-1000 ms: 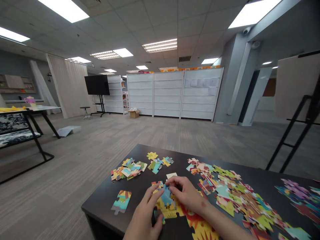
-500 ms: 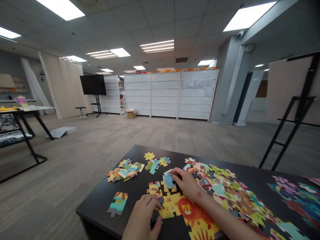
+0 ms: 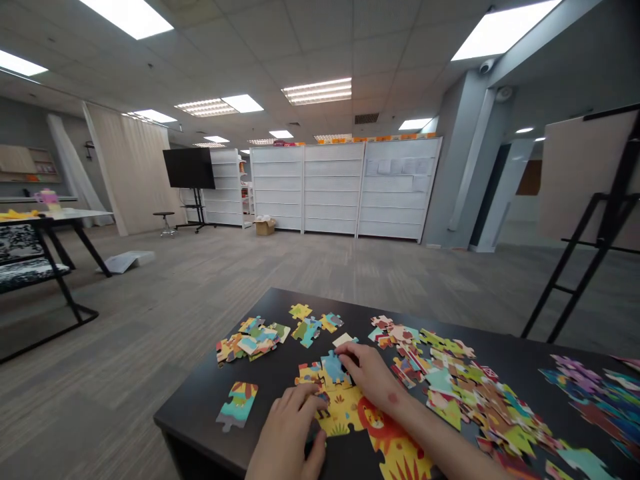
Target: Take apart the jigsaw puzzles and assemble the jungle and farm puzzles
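— Sliding toward the assembled lion section (image 3: 380, 427), isn't it, that blue-and-yellow jigsaw piece (image 3: 334, 370)?

— Yes, it's shifting slightly down that way, and the right hand (image 3: 373, 377) is pressing its fingers (image 3: 345, 360) against it.

— Is that grip closed on the piece?

— The fingers are curling and touching it, but I can't tell whether they're actually gripping it.

— And the left hand (image 3: 285, 433)?

— It's curling beside the lion section's left edge, nearest a small multicoloured piece (image 3: 311, 373). I can't tell whether it's holding anything.

— Where's everything lying?

— On the dark table (image 3: 200, 407), with a loose heap of pieces (image 3: 480, 393) spreading on the right and a smaller heap (image 3: 250, 340) sitting further left.
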Tool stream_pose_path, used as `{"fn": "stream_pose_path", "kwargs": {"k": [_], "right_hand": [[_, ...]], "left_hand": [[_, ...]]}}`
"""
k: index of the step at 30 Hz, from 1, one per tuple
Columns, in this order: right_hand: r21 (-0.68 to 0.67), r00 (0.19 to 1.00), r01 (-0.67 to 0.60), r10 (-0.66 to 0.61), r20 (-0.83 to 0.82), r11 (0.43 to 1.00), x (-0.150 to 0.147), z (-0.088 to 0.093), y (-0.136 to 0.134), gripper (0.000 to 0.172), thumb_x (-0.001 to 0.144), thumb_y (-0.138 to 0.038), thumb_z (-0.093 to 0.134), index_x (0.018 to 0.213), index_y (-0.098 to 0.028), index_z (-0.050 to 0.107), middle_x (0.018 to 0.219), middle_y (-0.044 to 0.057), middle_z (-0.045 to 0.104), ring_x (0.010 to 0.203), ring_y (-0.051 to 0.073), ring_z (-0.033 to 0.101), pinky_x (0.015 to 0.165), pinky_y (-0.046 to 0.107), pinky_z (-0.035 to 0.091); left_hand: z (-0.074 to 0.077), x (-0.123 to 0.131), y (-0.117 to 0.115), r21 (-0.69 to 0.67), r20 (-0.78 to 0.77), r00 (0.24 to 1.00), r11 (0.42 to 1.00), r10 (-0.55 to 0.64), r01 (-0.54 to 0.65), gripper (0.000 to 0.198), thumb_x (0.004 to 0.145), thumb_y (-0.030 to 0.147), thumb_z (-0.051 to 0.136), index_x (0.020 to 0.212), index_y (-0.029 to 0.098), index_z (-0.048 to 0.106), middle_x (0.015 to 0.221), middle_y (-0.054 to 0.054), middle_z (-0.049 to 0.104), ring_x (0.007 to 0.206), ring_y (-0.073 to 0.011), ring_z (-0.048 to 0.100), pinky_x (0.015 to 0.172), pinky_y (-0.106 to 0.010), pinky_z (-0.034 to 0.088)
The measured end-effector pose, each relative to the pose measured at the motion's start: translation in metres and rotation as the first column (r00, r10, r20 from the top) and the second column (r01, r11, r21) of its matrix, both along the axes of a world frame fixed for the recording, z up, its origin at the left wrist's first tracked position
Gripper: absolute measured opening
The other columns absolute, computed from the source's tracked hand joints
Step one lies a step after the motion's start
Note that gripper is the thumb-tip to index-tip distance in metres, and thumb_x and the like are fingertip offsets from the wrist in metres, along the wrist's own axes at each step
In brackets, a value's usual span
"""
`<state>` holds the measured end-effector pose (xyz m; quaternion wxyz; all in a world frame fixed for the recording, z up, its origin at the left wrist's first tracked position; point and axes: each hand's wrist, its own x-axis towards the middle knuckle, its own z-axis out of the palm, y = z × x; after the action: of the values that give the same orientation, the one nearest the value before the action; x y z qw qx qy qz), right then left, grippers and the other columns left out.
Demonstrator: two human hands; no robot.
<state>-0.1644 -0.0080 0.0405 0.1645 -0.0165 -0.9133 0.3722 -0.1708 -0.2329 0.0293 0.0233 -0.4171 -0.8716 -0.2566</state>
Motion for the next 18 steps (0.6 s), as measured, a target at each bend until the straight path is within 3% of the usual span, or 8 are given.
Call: {"fn": "stream_pose_path", "kwargs": {"k": [4, 12, 18], "right_hand": [[0.080, 1.000, -0.009, 0.011, -0.018, 0.997, -0.004, -0.004, 0.002, 0.023, 0.091, -0.022, 0.051, 0.094, -0.022, 0.074, 0.097, 0.005, 0.076, 0.092, 0.023, 0.068, 0.087, 0.035, 0.049], [0.191, 0.997, -0.064, 0.071, -0.033, 0.980, 0.001, -0.003, -0.004, 0.018, 0.090, -0.019, 0.055, 0.088, -0.023, 0.073, 0.101, 0.005, 0.070, 0.099, 0.022, 0.062, 0.092, 0.035, 0.047], [0.217, 0.998, -0.063, 0.065, -0.006, 0.974, 0.008, -0.001, -0.010, 0.013, 0.080, -0.022, 0.067, 0.091, -0.020, 0.073, 0.103, 0.007, 0.068, 0.101, 0.025, 0.061, 0.093, 0.036, 0.048]], "left_hand": [[0.004, 0.000, 0.004, -0.096, 0.016, 1.000, 0.995, -0.019, 0.020, 0.066, 0.074, 0.015, 0.052, 0.138, 0.027, 0.058, 0.148, -0.004, 0.054, 0.128, -0.0328, 0.052, 0.101, -0.046, 0.043], [0.002, -0.001, 0.009, -0.120, 0.059, 0.998, 0.993, 0.000, 0.007, 0.063, 0.077, 0.020, 0.050, 0.139, 0.025, 0.058, 0.149, -0.003, 0.053, 0.129, -0.0334, 0.049, 0.103, -0.046, 0.040], [0.006, 0.001, 0.010, -0.182, 0.047, 0.999, 0.983, 0.009, 0.000, 0.067, 0.074, 0.018, 0.048, 0.140, 0.023, 0.057, 0.154, -0.006, 0.047, 0.131, -0.0365, 0.049, 0.102, -0.052, 0.041]]}}
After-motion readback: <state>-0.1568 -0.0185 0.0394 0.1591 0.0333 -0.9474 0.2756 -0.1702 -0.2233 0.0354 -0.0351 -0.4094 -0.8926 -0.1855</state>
